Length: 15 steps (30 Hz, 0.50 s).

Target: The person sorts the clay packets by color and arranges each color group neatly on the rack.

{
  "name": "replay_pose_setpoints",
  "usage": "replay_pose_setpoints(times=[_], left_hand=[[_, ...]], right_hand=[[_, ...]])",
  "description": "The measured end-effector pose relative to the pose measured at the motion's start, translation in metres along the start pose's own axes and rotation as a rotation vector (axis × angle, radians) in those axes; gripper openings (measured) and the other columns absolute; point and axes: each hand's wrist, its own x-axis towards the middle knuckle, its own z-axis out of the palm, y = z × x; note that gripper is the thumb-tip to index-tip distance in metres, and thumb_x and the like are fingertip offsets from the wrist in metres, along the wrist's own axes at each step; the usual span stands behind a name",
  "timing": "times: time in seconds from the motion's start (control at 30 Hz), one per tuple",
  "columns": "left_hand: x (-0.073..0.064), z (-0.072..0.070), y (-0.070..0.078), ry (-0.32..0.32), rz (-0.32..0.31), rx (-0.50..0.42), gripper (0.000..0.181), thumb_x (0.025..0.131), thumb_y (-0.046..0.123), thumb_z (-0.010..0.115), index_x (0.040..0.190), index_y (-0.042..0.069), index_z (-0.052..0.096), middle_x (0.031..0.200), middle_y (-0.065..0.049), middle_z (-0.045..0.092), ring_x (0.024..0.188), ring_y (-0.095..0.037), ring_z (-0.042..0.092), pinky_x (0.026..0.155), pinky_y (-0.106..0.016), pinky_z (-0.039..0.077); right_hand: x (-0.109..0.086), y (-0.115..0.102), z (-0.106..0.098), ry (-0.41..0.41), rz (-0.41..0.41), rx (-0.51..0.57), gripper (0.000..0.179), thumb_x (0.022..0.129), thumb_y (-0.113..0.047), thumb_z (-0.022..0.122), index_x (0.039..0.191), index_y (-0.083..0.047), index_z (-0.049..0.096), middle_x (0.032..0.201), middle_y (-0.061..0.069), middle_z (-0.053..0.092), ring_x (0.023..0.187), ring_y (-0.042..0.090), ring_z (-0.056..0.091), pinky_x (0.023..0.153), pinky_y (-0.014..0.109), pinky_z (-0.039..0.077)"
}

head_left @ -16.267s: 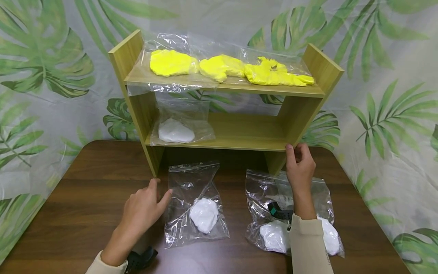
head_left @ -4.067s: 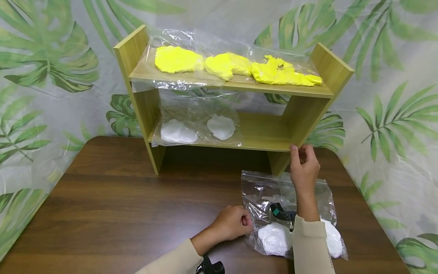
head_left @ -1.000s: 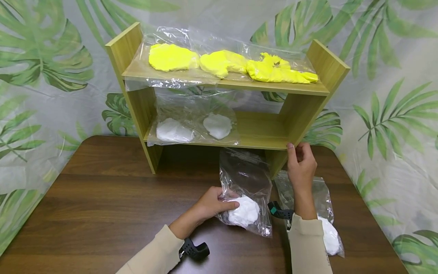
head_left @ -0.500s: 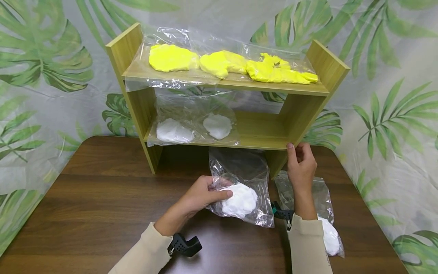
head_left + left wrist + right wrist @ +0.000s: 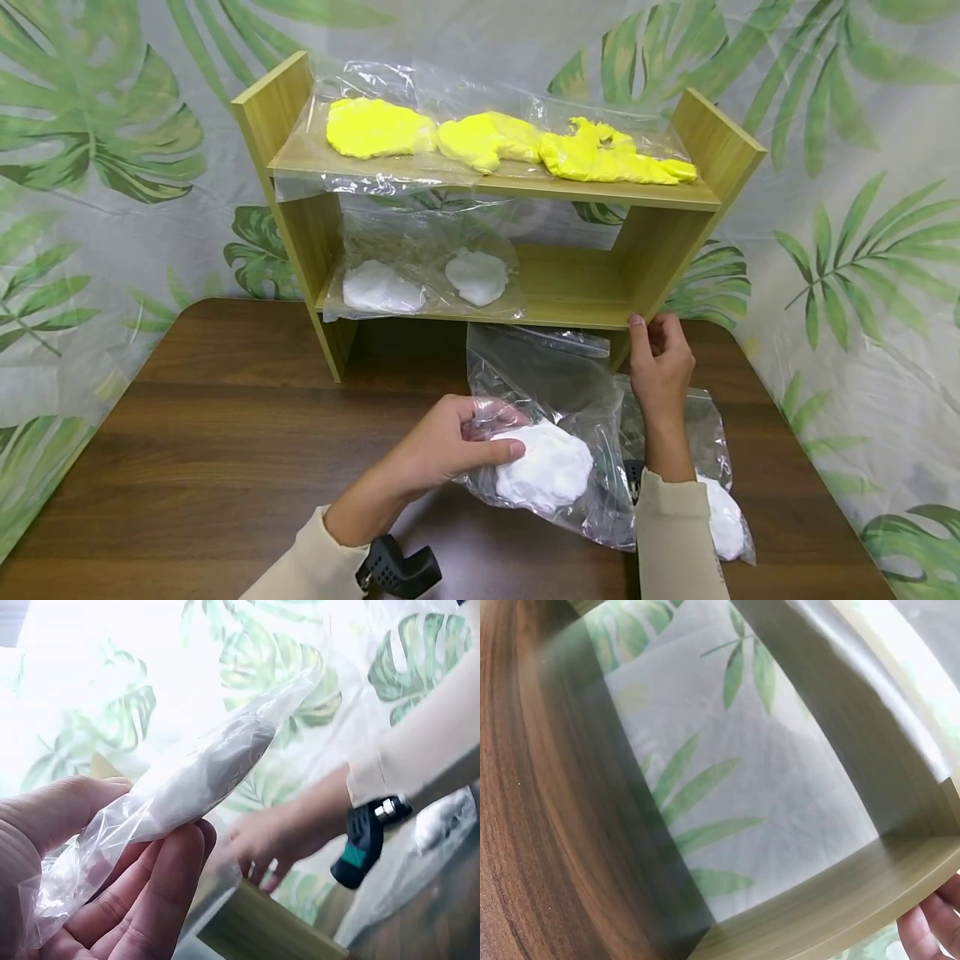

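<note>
In the head view my left hand (image 5: 442, 446) pinches a clear zip bag (image 5: 543, 467) with a white, clay-like lump inside, thumb on top and fingers behind. The bag is raised in front of the shelf, above the table. The left wrist view shows this bag (image 5: 202, 772) edge-on between the thumb and fingers. My right hand (image 5: 660, 358) grips the right side of the small wooden shelf (image 5: 577, 292), near the middle board's end. Its fingers (image 5: 915, 934) show on the panel edge in the right wrist view. Another zip bag with a white lump (image 5: 723, 517) lies partly under my right forearm.
Several zip bags with yellow lumps (image 5: 378, 127) lie along the top board. On the middle board, two bags with white lumps (image 5: 382, 286) sit left and centre, with bare board at right. The dark wooden table (image 5: 210, 467) runs underneath, before a leaf-patterned cloth (image 5: 847, 250).
A second white-lump bag has gone from the table to the middle board. My left hand has since lifted another from the right of the table and now tilts it rightward. My right hand stays put.
</note>
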Motion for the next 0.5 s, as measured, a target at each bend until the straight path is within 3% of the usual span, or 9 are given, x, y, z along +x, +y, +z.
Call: replay_pose_setpoints(times=[0.23,0.5], left_hand=[[-0.014,0.008,0.018,-0.058,-0.01,-0.094,0.028,0.084,0.01,0.074,0.108,-0.003,0.068,0.086,-0.007,0.07,0.07,-0.011,0.065,0.064,-0.024,0.055],[-0.024,0.016,0.03,-0.125,0.055,-0.15,0.031,0.085,0.008,0.073,0.112,-0.005,0.066,0.095,-0.01,0.07,0.076,-0.01,0.064,0.066,-0.023,0.055]], right_hand=[[-0.001,-0.001,0.0,-0.006,-0.002,0.004,0.03,0.095,-0.029,0.06,0.1,0.0,0.062,0.088,0.007,0.066,0.075,-0.003,0.057,0.068,0.014,0.044],[-0.001,-0.003,-0.001,-0.02,0.04,0.024,0.032,0.094,-0.033,0.061,0.1,-0.001,0.062,0.083,-0.012,0.061,0.077,0.002,0.057,0.067,0.015,0.043]])
